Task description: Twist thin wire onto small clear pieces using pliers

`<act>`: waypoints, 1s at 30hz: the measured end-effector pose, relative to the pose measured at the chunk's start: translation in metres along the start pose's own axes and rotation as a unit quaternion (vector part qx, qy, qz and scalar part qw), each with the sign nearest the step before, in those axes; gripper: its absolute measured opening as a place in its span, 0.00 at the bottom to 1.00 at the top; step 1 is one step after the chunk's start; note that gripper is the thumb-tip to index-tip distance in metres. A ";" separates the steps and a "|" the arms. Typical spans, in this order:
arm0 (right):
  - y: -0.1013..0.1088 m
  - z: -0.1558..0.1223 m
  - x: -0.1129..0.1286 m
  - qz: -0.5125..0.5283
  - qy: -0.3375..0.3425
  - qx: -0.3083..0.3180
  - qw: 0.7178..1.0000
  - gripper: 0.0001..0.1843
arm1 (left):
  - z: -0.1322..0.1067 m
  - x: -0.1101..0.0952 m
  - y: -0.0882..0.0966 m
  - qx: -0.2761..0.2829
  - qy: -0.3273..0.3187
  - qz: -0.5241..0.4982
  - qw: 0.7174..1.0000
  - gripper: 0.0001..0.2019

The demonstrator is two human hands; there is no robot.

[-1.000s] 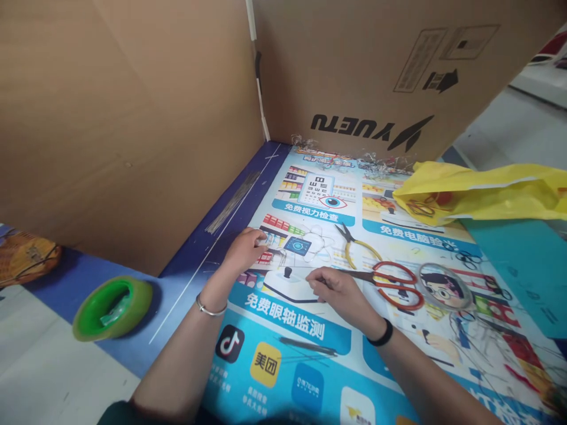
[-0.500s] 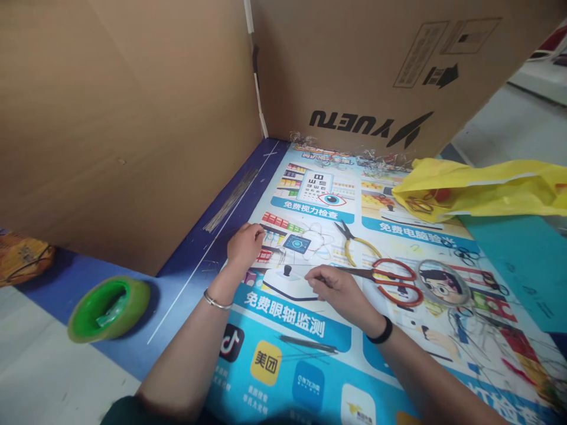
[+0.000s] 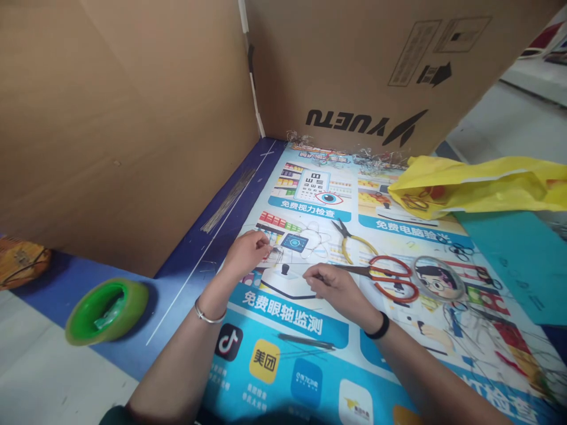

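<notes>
Since half a second ago the left hand (image 3: 247, 252) has uncurled a little, and its fingertips now stretch right toward the wire; the right hand (image 3: 333, 283) sits where it was.

Head view: the left hand pinches the near-left edge of a looped wire (image 3: 310, 238), thumb and forefinger closed on the strands. That looped wire lies flat on the printed poster (image 3: 283, 321), mid-table, just far of both hands. The right hand rests on the poster with its fingers curled and thumb pressed to forefinger; what they nip is too fine to tell. Just right of it lie red scissors (image 3: 392, 277), blades pointing toward the hand, with yellow-handled pliers (image 3: 354, 241) on their far side and a clear round lid (image 3: 438, 277) to their right. A yellow bag (image 3: 478, 188) sprawls at far right. At near left stands a green tape roll (image 3: 106, 310). Cardboard walls (image 3: 133, 118) close off the far and left sides.
</notes>
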State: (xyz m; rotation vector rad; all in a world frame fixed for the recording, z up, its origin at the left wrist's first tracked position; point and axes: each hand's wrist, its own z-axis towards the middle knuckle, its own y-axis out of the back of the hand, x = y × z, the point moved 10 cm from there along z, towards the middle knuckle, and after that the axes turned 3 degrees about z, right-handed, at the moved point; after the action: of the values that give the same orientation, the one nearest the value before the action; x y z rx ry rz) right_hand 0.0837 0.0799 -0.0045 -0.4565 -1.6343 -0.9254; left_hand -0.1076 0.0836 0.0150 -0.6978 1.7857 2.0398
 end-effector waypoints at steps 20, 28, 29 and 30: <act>-0.002 0.000 0.001 -0.019 0.016 0.003 1.000 0.07 | 0.003 -0.011 -0.013 -0.018 0.047 0.135 0.990 0.05; -0.002 0.000 0.001 -0.017 0.015 0.004 1.000 0.07 | 0.001 -0.009 -0.010 -0.031 0.062 0.161 0.985 0.04; -0.002 0.000 0.001 -0.017 0.015 0.004 1.000 0.07 | 0.001 -0.009 -0.009 -0.035 0.059 0.163 0.984 0.04; -0.002 0.000 0.001 -0.017 0.013 0.005 1.000 0.07 | 0.001 -0.009 -0.008 -0.039 0.056 0.165 0.984 0.04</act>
State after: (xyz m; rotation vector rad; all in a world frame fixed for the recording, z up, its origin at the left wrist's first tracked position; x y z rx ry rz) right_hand 0.0820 0.0784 -0.0041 -0.4100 -1.6256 -0.9442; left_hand -0.0959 0.0860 0.0139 -0.5802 2.0064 2.3363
